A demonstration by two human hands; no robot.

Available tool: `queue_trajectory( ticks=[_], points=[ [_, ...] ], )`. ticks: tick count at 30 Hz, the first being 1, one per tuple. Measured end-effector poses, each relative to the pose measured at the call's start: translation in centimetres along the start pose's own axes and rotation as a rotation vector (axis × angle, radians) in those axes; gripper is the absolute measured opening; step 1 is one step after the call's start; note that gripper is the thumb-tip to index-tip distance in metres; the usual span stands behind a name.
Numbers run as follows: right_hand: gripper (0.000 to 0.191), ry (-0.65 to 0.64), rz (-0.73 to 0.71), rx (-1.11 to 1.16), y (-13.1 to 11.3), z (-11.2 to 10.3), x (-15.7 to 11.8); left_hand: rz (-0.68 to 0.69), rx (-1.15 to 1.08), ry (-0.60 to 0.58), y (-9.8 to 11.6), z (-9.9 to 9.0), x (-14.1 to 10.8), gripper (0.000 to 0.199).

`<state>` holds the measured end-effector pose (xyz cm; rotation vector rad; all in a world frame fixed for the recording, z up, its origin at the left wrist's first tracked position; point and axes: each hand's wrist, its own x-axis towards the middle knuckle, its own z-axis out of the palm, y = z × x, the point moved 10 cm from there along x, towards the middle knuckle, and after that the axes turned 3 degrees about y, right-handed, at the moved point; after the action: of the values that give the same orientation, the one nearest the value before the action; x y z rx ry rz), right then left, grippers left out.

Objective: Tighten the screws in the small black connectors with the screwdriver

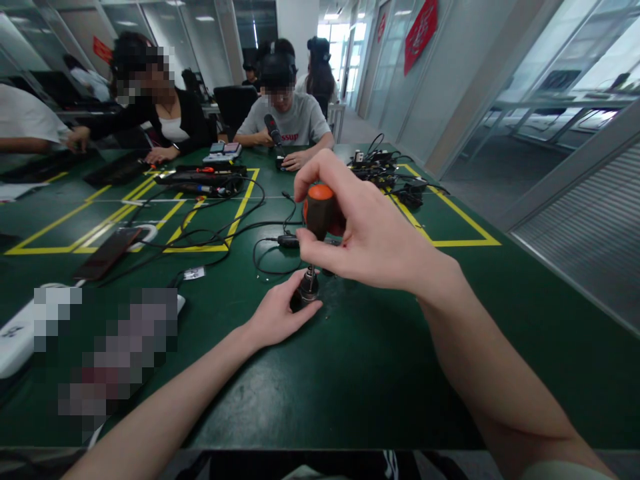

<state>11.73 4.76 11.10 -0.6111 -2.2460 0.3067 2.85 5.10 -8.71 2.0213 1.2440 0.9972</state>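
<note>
My right hand (pixel 373 230) is closed around the handle of a screwdriver (pixel 319 208), dark with an orange top. The screwdriver stands nearly upright, its shaft pointing down to a small, dark, round metal part (pixel 309 288). On the green table (pixel 380 373), my left hand (pixel 277 312) grips this part between thumb and fingers. Exactly where the screwdriver's tip meets the part is too small to make out. Just beyond my hands lies a black cable with a small inline box (pixel 287 241).
Left of my hands lie a phone (pixel 107 253), a white power strip (pixel 23 333) and loose black cables. Farther back are a black tray of tools (pixel 205 179) and a heap of cables (pixel 380 170). Yellow tape marks the tabletop. Co-workers sit across the table, one holding a power tool (pixel 273 130).
</note>
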Motion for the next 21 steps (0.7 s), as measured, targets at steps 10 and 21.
queue_trajectory(
  ticks=[10, 21],
  points=[
    [0.022, -0.027, 0.045, 0.001, 0.27, 0.22, 0.03, -0.014, 0.002, -0.009, -0.18, 0.16, 0.01, 0.048],
    [0.026, -0.070, 0.089, -0.012, 0.92, 0.96, 0.12, 0.011, -0.018, -0.004, 0.22, 0.03, 0.12, 0.046]
  ],
)
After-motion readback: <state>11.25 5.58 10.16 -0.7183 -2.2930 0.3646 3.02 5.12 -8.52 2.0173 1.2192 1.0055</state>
